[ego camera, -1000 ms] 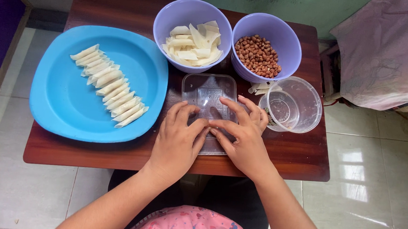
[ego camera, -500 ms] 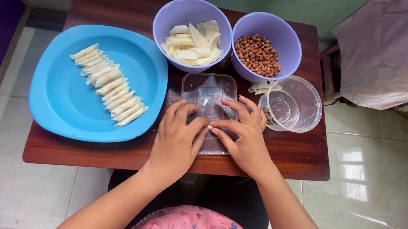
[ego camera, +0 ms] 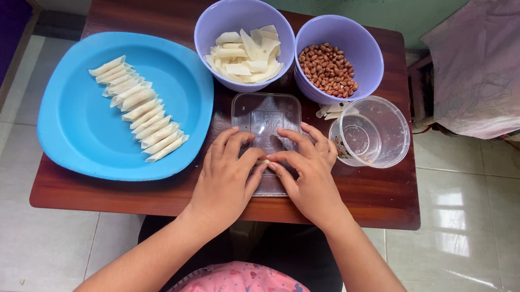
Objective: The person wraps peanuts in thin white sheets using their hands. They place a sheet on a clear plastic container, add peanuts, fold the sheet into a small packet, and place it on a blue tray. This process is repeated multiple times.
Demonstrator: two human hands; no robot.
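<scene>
Both hands, left hand (ego camera: 225,177) and right hand (ego camera: 309,173), fingertips together on clear tray (ego camera: 266,113).

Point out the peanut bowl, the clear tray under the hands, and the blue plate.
peanut bowl (ego camera: 368,53), head view, right rim.
clear tray (ego camera: 266,110), head view, bare far end.
blue plate (ego camera: 74,128), head view, bare inner surface.

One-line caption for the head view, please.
Both hands, left hand and right hand, press fingertips together on a clear plastic tray beside a blue plate of rolled wrappers.
</scene>
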